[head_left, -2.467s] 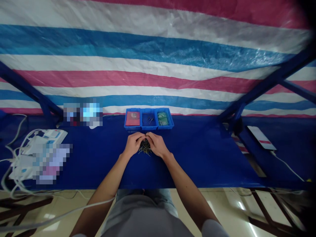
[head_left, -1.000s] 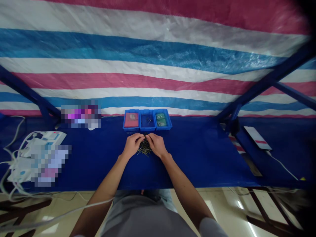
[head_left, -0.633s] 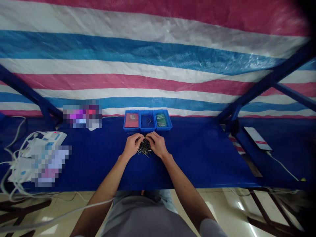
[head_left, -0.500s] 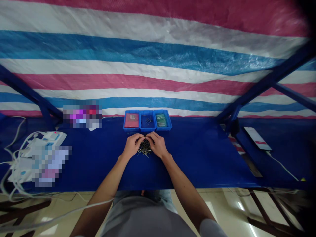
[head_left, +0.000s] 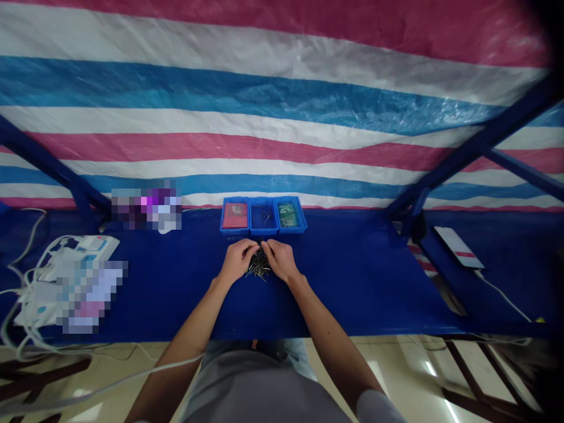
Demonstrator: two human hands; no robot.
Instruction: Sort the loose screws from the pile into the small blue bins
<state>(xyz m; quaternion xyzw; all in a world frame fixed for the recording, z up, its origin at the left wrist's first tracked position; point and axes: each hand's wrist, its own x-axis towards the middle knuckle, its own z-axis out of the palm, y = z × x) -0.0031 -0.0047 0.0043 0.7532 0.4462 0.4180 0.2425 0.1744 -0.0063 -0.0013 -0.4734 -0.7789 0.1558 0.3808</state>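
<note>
The left hand (head_left: 235,262) and right hand (head_left: 279,262) are held half-closed, fingers curled down and cupped on either side of a pile of small dark metal pins (head_left: 259,265); the pile appears to be touched by the fingertips, though any pinch is too small to be told; both forearms are angled inward from below; the pile is lying on a blue table cover (head_left: 352,282), just in front of three blue bins (head_left: 263,231); similar pins (head_left: 263,215) are held in the middle bin.

A pink, white and blue striped tarpaulin (head_left: 282,88) hangs behind a blue steel frame (head_left: 480,144), above glossy pale floor tiles (head_left: 388,376).
</note>
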